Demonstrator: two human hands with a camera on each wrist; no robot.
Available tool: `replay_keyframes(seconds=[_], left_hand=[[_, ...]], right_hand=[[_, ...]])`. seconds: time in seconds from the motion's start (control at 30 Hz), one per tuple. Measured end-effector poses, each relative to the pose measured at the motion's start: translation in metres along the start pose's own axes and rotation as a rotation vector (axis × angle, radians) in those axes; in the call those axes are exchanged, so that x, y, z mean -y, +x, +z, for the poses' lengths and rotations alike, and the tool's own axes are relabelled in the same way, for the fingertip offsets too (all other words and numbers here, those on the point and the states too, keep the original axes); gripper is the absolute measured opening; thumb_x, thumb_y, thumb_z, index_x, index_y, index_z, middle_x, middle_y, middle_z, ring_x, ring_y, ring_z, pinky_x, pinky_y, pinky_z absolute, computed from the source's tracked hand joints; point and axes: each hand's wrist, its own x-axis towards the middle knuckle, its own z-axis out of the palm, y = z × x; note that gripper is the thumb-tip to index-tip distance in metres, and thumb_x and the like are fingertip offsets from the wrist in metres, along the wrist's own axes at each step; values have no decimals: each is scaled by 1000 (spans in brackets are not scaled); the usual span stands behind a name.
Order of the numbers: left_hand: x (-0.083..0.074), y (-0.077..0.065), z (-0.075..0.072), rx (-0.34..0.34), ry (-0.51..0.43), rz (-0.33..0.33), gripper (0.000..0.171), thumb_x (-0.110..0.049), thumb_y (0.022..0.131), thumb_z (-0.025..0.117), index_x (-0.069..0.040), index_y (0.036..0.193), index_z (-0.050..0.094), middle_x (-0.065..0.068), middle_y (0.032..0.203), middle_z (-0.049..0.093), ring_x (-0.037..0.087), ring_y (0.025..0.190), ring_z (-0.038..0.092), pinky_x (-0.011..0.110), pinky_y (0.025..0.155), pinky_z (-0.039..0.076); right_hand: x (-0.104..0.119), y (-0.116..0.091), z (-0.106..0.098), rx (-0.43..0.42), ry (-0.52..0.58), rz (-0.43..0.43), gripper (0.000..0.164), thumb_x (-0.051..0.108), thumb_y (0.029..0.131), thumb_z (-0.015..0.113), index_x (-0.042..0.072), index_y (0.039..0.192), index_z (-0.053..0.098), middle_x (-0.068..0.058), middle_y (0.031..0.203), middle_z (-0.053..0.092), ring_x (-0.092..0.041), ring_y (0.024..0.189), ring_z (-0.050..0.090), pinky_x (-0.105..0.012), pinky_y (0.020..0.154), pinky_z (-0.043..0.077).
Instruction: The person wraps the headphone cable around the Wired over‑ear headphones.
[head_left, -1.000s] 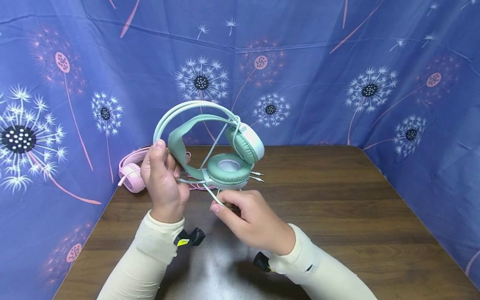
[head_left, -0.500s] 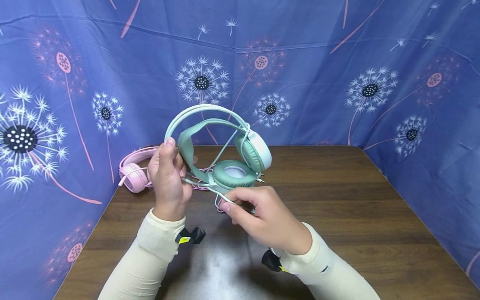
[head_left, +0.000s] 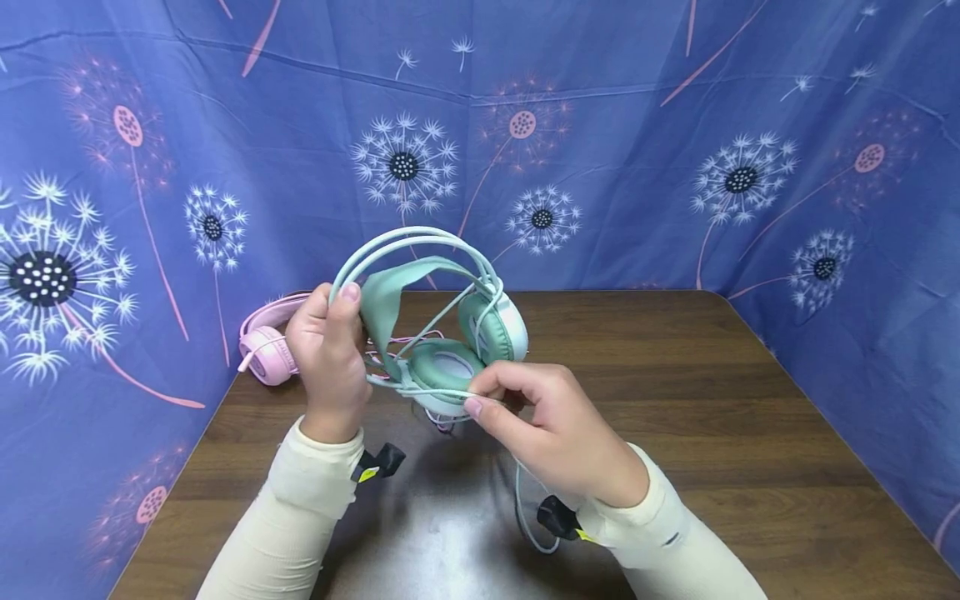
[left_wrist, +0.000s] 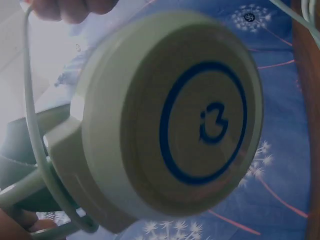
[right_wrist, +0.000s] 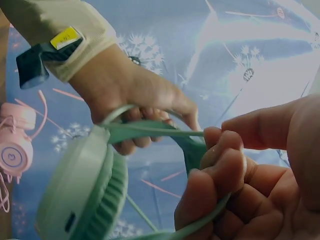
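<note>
Mint-green headphones (head_left: pixel 493 327) are held up over the table, ear cups to the right. My left hand (head_left: pixel 330 362) grips the headband's thin twin bands at their left side, thumb on top. Between thumb and fingers, my right hand (head_left: pixel 558 429) pinches the pale green cable (head_left: pixel 438 392) beside the lower ear cup. In the right wrist view the cable stretches between the left hand (right_wrist: pixel 137 90) and the curled right fingers (right_wrist: pixel 225 165). Another stretch of cable is wound around the upper cup's joint. An ear cup's outer face (left_wrist: pixel 205 125), with a blue ring, fills the left wrist view.
Pink headphones (head_left: pixel 268 354) with a microphone boom lie at the table's back left, partly behind the left hand. A loose cable loop (head_left: pixel 536 537) hangs below the right hand. The brown wooden table (head_left: pixel 712 417) meets a blue dandelion-print cloth (head_left: pixel 637 167) behind and at both sides.
The headphones first shift right, then sink and tilt lower. My right hand moves right, drawing the cable along the lower cup, and a loop now hangs below it.
</note>
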Motion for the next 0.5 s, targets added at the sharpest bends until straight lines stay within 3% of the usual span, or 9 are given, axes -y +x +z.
replay_keyframes(seconds=[0.23,0.5], left_hand=[[-12,1,0,57,59,26,34,-9,92,63,-11,61,48,-9,51,29,8,45,20,26,42,10],[-34,-4,1,149,127,53,35,-5,89,63,-4,60,44,-7,53,32,10,47,24,25,41,16]], right_hand=[[1,-1,-11,-25,-38,12,8,11,96,73,18,94,76,9,78,61,-9,65,54,-22,53,46],[1,-1,-19,-122,-223,-110,9,16,89,82,24,91,79,14,74,57,-6,62,51,-21,52,41]])
